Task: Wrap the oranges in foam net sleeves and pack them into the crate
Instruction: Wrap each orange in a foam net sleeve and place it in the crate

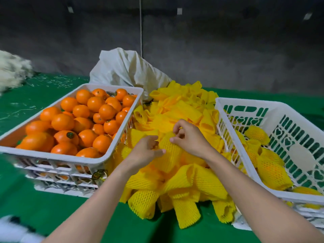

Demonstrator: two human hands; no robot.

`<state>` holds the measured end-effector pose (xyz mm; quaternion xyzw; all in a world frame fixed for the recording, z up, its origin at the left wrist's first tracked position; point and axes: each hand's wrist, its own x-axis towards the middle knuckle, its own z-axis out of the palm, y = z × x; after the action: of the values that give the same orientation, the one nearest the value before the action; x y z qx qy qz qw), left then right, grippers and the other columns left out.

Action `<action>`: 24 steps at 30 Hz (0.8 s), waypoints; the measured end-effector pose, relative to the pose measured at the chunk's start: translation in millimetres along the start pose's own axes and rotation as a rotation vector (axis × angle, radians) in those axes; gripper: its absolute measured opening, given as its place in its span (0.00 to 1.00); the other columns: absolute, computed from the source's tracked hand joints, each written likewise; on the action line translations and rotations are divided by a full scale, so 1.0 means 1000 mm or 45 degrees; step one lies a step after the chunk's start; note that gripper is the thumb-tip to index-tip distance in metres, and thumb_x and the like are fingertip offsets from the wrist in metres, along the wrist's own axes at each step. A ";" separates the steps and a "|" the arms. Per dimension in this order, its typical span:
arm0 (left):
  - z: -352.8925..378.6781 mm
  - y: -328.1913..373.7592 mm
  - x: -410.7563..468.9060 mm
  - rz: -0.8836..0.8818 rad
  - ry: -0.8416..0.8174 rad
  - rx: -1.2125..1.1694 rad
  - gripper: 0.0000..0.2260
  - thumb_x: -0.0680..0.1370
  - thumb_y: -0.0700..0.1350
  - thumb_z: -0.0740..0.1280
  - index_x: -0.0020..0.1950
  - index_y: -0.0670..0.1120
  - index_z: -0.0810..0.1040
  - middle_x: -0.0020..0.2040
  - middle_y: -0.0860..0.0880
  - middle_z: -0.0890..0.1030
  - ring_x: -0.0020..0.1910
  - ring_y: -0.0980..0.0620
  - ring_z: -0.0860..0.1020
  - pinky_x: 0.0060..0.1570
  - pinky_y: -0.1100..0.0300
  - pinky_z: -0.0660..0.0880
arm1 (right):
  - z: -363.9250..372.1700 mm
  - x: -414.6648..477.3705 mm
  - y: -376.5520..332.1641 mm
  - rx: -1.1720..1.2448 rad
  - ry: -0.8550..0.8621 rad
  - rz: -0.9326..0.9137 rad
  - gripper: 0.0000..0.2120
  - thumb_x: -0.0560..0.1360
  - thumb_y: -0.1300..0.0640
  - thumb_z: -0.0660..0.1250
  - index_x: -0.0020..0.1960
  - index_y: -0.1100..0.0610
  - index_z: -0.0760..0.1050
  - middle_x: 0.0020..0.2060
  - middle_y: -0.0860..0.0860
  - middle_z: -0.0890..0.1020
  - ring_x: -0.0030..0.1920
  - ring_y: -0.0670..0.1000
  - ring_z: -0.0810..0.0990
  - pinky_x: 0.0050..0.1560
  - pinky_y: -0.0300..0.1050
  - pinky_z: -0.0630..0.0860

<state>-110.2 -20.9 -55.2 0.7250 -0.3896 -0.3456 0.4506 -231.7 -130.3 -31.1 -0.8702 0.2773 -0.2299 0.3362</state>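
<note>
Green table [52, 207]: two white crates [98, 160] [228, 109], yellow sleeves [185, 186], sack [126, 69].

There is one view only, from the person's head, wide-angle. It looks forward and down on the table [122, 228], quite near, with the wall [210, 50] behind.

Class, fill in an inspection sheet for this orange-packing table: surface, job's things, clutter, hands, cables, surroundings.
Surface: green cloth, pale fibres strewn far left.
Job's things: left crate full of bare oranges; sleeves piled in the middle; right crate holds some wrapped oranges.
Clutter: white sack behind the pile; fibre heap far left.
Hands: left hand and right hand both pinch the held sleeve atop the pile.
Cables: one thin cord hangs by the wall.
Surroundings: the wall is dark grey.
</note>
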 end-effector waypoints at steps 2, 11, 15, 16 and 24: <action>-0.002 0.002 0.002 0.099 0.047 0.100 0.16 0.74 0.41 0.72 0.61 0.42 0.76 0.51 0.44 0.78 0.52 0.49 0.76 0.40 0.65 0.71 | -0.005 0.001 -0.012 0.076 0.032 -0.072 0.12 0.71 0.64 0.71 0.49 0.55 0.70 0.33 0.51 0.77 0.36 0.54 0.76 0.37 0.44 0.66; -0.069 0.011 0.007 0.444 0.413 0.093 0.03 0.75 0.47 0.70 0.44 0.49 0.79 0.41 0.53 0.79 0.38 0.61 0.76 0.36 0.63 0.70 | 0.008 0.024 -0.050 -0.327 0.226 -0.165 0.13 0.72 0.56 0.71 0.55 0.54 0.73 0.49 0.52 0.80 0.53 0.54 0.77 0.48 0.47 0.72; -0.139 -0.013 0.031 0.181 0.418 0.604 0.13 0.77 0.43 0.68 0.60 0.41 0.77 0.57 0.43 0.80 0.55 0.47 0.77 0.51 0.52 0.75 | 0.017 0.032 -0.058 -0.329 0.165 -0.179 0.15 0.75 0.57 0.68 0.61 0.54 0.74 0.57 0.52 0.80 0.59 0.55 0.76 0.59 0.51 0.70; -0.149 -0.022 0.037 0.049 0.319 0.851 0.17 0.76 0.45 0.69 0.62 0.40 0.76 0.59 0.41 0.78 0.57 0.44 0.76 0.52 0.52 0.74 | 0.020 0.034 -0.060 -0.333 0.141 -0.184 0.15 0.75 0.58 0.67 0.62 0.54 0.74 0.58 0.52 0.80 0.60 0.56 0.75 0.62 0.55 0.68; -0.159 -0.065 0.053 -0.240 0.005 1.325 0.23 0.71 0.50 0.74 0.59 0.39 0.71 0.63 0.37 0.71 0.58 0.41 0.74 0.47 0.53 0.73 | 0.028 0.035 -0.069 -0.216 0.149 -0.196 0.14 0.75 0.62 0.66 0.60 0.55 0.77 0.57 0.49 0.80 0.59 0.51 0.77 0.62 0.47 0.70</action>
<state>66.0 13.0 -66.7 0.8855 -0.4418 -0.1441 -0.0012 -166.6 -97.1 7.4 -0.8994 0.2471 -0.2811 0.2259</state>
